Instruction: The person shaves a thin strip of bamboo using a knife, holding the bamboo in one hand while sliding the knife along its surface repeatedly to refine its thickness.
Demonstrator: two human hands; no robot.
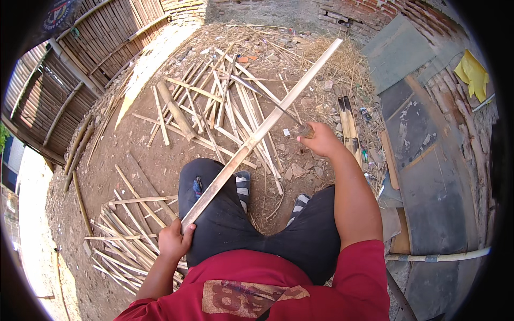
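strip [262, 131] over l thigh [227, 214] (near end in l hand [175, 238]); stick pile [193, 89] ahead, 2nd pile [120, 236] l, boards [433, 187] r.

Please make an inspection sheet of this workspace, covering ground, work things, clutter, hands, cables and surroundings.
Surface: brown earth ground with scattered stones and debris.
Job's things: long pale strip, slanting over the left leg; long-bladed tool, crossing the strip; contact unclear.
Clutter: loose strips in a far pile and a left pile.
Hands: left hand grips the strip's near end; right hand grips the tool's handle.
Cables: nothing seen.
Surroundings: slatted fence far left, brick wall behind, dark panels at right.
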